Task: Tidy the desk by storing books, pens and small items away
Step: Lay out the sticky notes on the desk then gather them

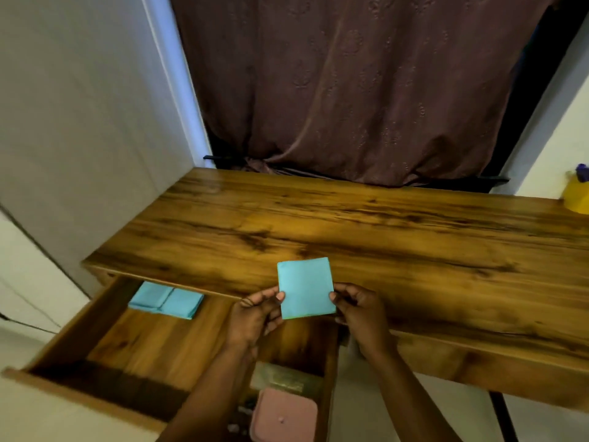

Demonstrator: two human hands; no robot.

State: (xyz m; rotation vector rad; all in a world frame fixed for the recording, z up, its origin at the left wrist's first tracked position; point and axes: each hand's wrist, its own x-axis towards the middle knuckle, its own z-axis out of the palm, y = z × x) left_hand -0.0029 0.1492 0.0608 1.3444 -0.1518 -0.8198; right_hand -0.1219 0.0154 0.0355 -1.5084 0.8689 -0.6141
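Note:
I hold a square light-blue pad of paper [305,287] upright over the front edge of the wooden desk [366,231]. My left hand [255,317] pinches its left edge with thumb and fingers. My right hand [358,311] pinches its right edge. Below and to the left, the desk drawer [105,349] stands pulled out. Two similar blue pads [166,300] lie side by side at the drawer's back left.
A pink lidded box [283,416] and some small blurred items sit in the drawer's near right corner. A yellow container [577,194] stands at the desk's far right. A brown curtain [350,90] hangs behind the desk, and a white wall [79,122] lies to the left.

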